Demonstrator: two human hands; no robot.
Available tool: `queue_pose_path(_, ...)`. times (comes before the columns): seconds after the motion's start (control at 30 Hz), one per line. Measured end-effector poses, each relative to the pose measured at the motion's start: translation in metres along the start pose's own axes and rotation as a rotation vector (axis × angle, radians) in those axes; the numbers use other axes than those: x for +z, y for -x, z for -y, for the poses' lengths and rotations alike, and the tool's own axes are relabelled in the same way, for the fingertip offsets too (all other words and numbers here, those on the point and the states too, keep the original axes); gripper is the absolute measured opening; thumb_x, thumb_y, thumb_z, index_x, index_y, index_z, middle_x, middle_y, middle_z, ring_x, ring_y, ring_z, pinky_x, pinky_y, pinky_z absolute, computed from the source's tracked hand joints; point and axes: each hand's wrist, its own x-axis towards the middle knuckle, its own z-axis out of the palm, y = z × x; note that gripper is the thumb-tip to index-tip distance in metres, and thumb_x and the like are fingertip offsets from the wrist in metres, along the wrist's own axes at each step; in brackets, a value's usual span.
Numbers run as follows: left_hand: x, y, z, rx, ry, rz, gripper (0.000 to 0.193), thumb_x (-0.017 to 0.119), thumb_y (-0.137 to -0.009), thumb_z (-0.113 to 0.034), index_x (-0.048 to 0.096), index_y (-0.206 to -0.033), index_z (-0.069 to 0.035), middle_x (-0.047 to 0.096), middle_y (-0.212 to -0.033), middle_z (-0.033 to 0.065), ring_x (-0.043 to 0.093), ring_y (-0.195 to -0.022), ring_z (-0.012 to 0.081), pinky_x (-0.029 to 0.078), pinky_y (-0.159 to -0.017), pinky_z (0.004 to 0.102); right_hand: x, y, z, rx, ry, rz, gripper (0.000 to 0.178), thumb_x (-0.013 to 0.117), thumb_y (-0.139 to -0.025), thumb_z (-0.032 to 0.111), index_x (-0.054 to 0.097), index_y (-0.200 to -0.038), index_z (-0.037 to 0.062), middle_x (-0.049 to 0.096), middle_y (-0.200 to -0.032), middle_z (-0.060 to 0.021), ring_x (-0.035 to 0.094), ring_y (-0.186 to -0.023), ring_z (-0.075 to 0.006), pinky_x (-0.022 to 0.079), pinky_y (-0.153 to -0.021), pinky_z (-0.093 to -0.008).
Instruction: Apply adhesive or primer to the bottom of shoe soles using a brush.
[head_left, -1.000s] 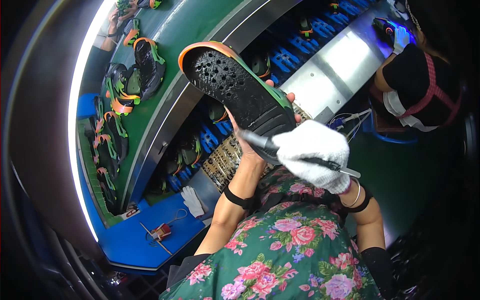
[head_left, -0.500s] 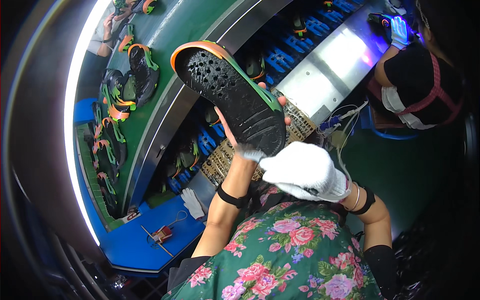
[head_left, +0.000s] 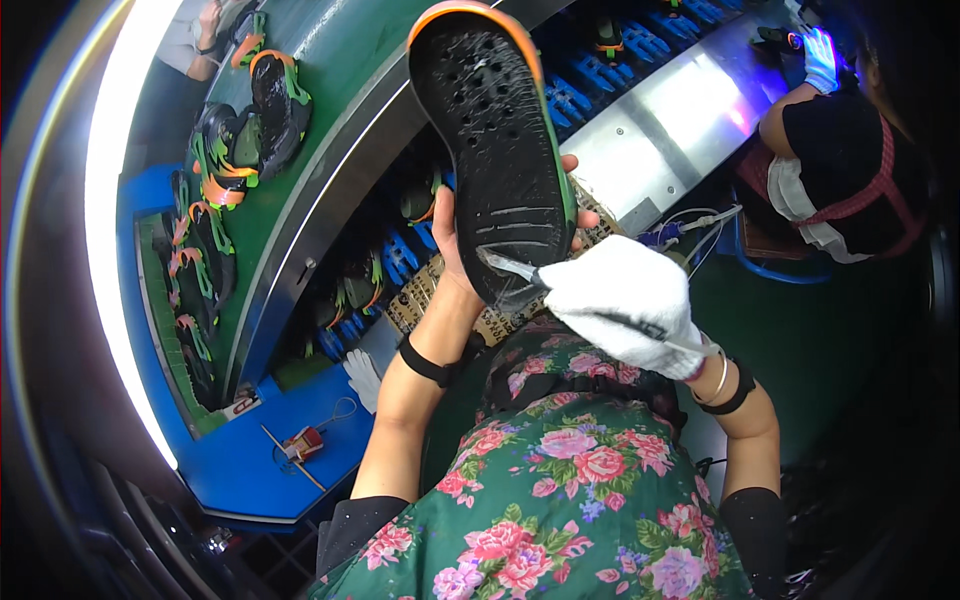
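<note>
While the left hand grips the black sole, raised beyond the apron, the gloved right hand grasps a brush at its near end — the far end already gleams, seemingly wetted; what remains bare is unclear.

Bare left hand palm-up, gloved right hand curled

Black shoe (orange-green rim); floral green apron.
</note>
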Motion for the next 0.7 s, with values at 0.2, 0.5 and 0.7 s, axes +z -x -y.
queue_pose_path(0.2,-0.013,0.007,-0.004,-0.1,0.003,0.101,0.117,0.069,-0.08,-0.076,0.028,-0.161,-0.002,0.04,-0.155,0.0314,0.058,-0.122,0.0557,0.054,-0.099,0.0626,0.004,0.006,0.015,0.0,-0.196,0.189,0.023,0.082,-0.083,0.009,0.08,-0.106,0.0121,0.079,-0.103,-0.0079,0.074,-0.086,-0.0254,0.06,-0.076,-0.0365)
queue_pose_path(0.5,-0.016,0.014,-0.024,-0.296,-0.289,-0.31,0.092,0.072,-0.085,-0.052,0.043,-0.154,0.003,0.055,-0.145,0.0317,0.06,-0.128,0.0472,0.048,-0.111,0.0583,0.001,0.031,0.016,-0.165,0.164,0.321,0.035,0.077,-0.083,0.008,0.076,-0.119,0.0072,0.076,-0.119,-0.0135,0.075,-0.098,-0.0266,0.062,-0.082,-0.0388)
queue_pose_path(0.7,-0.013,0.015,-0.032,-0.313,-0.073,-0.166,0.057,0.065,-0.096,-0.029,0.058,-0.139,0.008,0.068,-0.131,0.0265,0.071,-0.114,0.0349,0.057,-0.104,0.0444,-0.011,0.016,0.018,-0.115,0.111,0.186,0.036,0.085,-0.078,0.011,0.077,-0.113,0.0085,0.077,-0.113,-0.0101,0.074,-0.089,-0.0284,0.061,-0.076,-0.0369)
